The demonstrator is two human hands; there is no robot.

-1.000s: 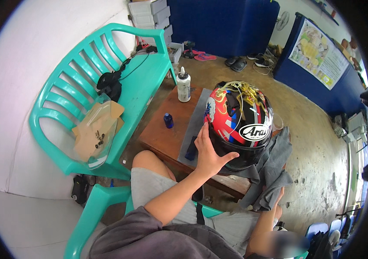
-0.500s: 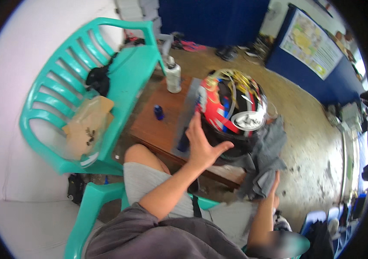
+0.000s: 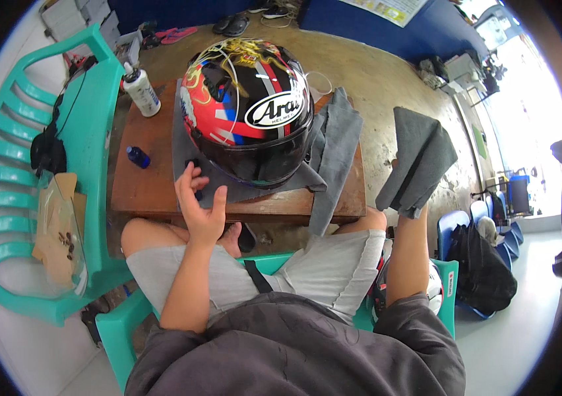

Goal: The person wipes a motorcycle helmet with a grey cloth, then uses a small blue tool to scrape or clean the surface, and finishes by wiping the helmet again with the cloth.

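Left hand point(image 3: 200, 206), left of centre: grip loosely open, empty. Right hand point(image 3: 414, 220), right of frame: grip holds cloth point(image 3: 419, 158), fingers mostly hidden. Helmet point(image 3: 245, 119): upper centre, over tabletop point(image 3: 146, 195).

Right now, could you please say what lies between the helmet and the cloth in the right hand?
Beside the helmet, another grey cloth drapes over the table, then floor shows, in the head view.

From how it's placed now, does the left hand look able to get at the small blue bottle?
Probably yes: the left hand looks open and empty, and the blue bottle is on the table to its left, slightly farther forward, with nothing standing between them.
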